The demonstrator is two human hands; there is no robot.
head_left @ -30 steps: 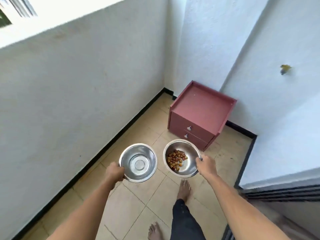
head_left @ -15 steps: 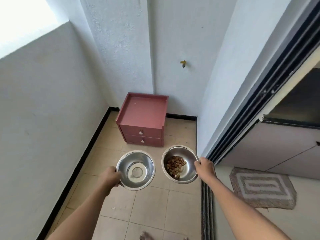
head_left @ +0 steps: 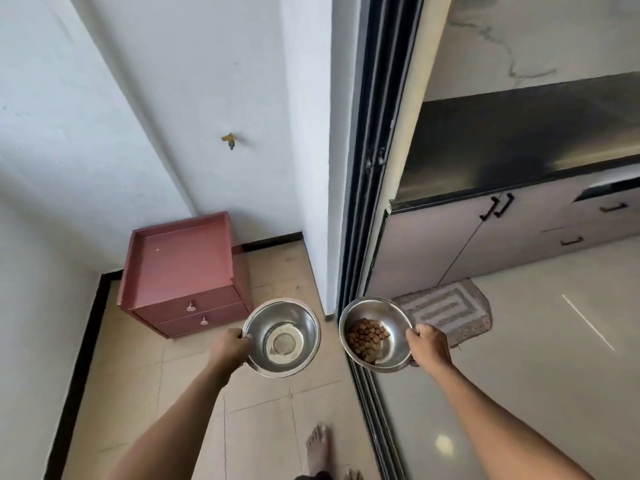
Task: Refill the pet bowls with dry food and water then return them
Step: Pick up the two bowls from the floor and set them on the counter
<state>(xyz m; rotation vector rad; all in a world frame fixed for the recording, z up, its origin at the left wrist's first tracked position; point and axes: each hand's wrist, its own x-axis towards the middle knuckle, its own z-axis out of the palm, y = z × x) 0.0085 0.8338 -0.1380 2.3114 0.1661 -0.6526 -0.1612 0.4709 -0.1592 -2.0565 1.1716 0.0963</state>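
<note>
I carry two steel pet bowls at waist height above the floor. My left hand (head_left: 227, 348) grips the left rim of the left steel bowl (head_left: 294, 320), whose shiny inside holds no kibble; I cannot tell whether water is in it. My right hand (head_left: 429, 346) grips the right rim of the right steel bowl (head_left: 394, 323), which holds a small heap of brown dry kibble (head_left: 367, 336). Both bowls are level and side by side, a hand's width apart.
A red two-drawer cabinet (head_left: 180, 261) stands in the balcony corner at left. A brass tap (head_left: 229, 140) sticks out of the white wall. A black sliding-door track (head_left: 367, 386) runs between balcony tiles and kitchen floor. A doormat (head_left: 450, 310) and grey kitchen cabinets (head_left: 485, 244) lie to the right. My bare foot (head_left: 318, 448) is below.
The view has swung right, from the balcony corner toward the sliding door and kitchen. Both hands keep the same hold on the bowls, which stay level.
</note>
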